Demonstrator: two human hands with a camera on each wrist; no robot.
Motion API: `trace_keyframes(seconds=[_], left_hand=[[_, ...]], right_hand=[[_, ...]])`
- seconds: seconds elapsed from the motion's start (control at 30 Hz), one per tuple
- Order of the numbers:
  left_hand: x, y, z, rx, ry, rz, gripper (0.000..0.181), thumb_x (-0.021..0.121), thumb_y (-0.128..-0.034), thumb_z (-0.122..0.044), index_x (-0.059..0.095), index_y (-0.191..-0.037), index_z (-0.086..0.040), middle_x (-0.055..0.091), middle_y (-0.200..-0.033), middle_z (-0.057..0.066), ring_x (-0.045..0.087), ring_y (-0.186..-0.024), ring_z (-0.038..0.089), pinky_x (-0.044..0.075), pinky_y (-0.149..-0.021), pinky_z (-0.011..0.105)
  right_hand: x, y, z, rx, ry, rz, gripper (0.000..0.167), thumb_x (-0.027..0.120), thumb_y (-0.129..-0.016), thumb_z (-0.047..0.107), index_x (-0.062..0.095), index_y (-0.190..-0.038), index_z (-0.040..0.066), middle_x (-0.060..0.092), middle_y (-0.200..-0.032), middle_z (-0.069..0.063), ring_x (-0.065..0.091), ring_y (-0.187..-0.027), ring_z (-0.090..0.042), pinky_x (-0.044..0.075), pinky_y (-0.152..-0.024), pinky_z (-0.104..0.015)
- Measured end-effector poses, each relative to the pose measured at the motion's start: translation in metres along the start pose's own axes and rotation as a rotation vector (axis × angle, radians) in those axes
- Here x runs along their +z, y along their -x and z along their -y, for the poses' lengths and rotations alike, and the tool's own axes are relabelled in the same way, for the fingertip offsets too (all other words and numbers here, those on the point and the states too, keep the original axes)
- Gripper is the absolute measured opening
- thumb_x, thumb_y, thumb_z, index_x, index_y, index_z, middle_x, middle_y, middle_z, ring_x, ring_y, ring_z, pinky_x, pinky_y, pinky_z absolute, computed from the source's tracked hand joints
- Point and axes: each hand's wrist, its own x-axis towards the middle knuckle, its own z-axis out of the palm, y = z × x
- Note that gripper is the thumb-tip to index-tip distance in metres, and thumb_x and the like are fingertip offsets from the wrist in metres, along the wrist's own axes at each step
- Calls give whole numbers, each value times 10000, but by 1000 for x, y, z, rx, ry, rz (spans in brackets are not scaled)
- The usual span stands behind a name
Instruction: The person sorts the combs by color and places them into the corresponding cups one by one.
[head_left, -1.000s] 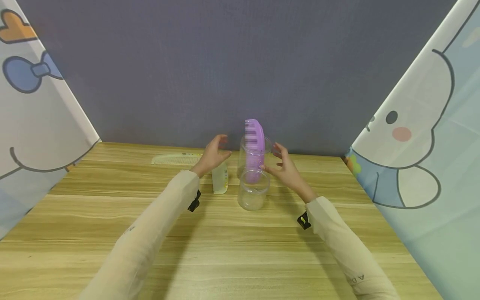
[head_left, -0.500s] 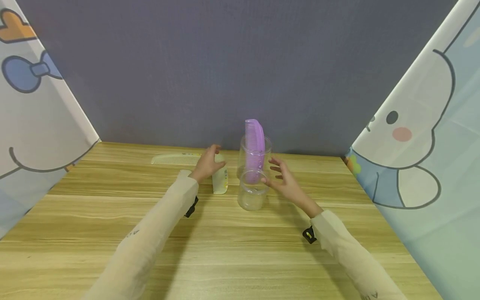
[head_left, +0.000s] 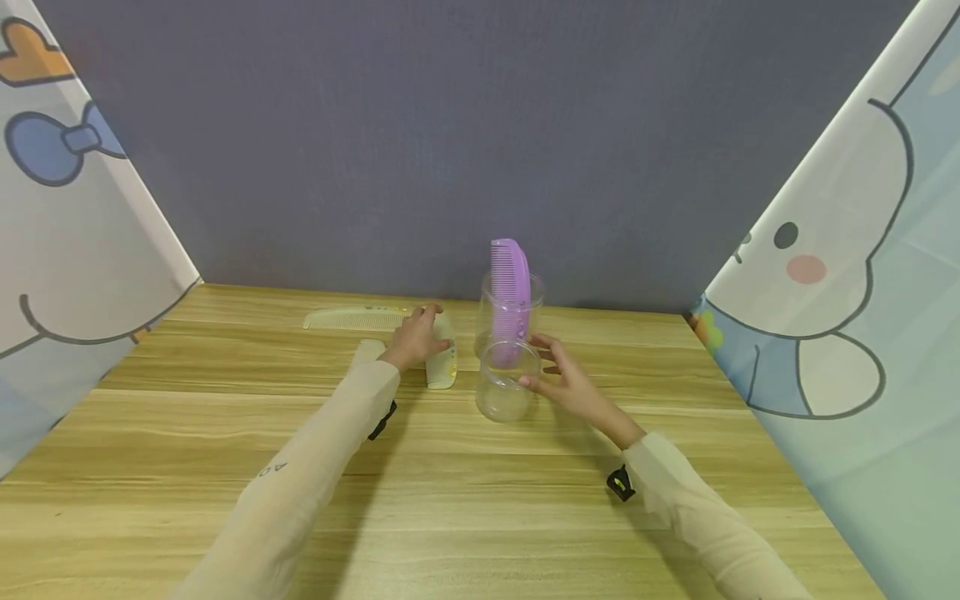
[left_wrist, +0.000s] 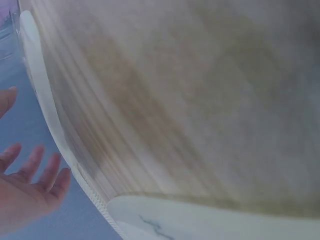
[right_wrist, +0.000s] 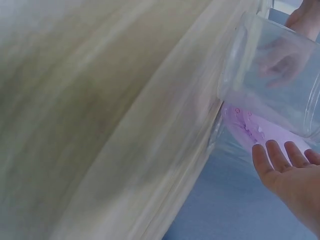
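Cream plastic, by the look of it, makes up the inner comb (head_left: 442, 371), which lies on the table (head_left: 465, 517) just beside your left hand (head_left: 413, 340). That hand holds nothing, its fingers relaxed and parted; whether a fingertip touches the comb you cannot tell. The back comb (head_left: 352, 318) and outer comb (head_left: 367, 351) lie near your left wrist. Expect any of these to be light, stiff and rather slick; pinch the solid spine, since the teeth look the weaker part and could snap. Your right hand (head_left: 567, 385) is bent around air beside the front cup (head_left: 500, 402), fingers loose, nothing grasped; contact is unclear. Clear and thin-walled, the cup should be light, easily slid or tipped, so take it low around its sides. Behind it, the purple comb (head_left: 510, 271) stands slightly tilted in the rear cup (head_left: 537, 302); its spine, above the rim, offers the best hold.
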Motion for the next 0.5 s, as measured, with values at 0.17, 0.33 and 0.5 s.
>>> trace_keyframes(seconds=[0.17,0.33,0.5], left_hand=[[3,1,-1,-2,-63,11,668,633,-842,-358,323,-1371,-92,413,-1325,222,478,-1104,436,454,-882,531],[7,1,-2,-18,-81,30,658,613,-845,-398,332,-1367,-113,417,-1319,208,468,-1105,430,459,-847,536],[11,1,-3,-28,-90,41,689,623,-833,-428,326,-1369,-114,410,-1318,207,450,-1122,428,438,-877,550]], right_hand=[[2,-1,-4,-5,-16,13,672,635,-819,8,242,-1351,-113,282,-1393,-332,367,-1223,-493,369,-981,-567],[4,-4,-24,-20,-47,21,707,643,-814,7,219,-1373,-89,261,-1422,-298,354,-1225,-505,372,-972,-574],[6,-6,-36,-33,-65,32,714,656,-818,58,235,-1386,-39,281,-1441,-229,378,-1233,-463,404,-966,-534]])
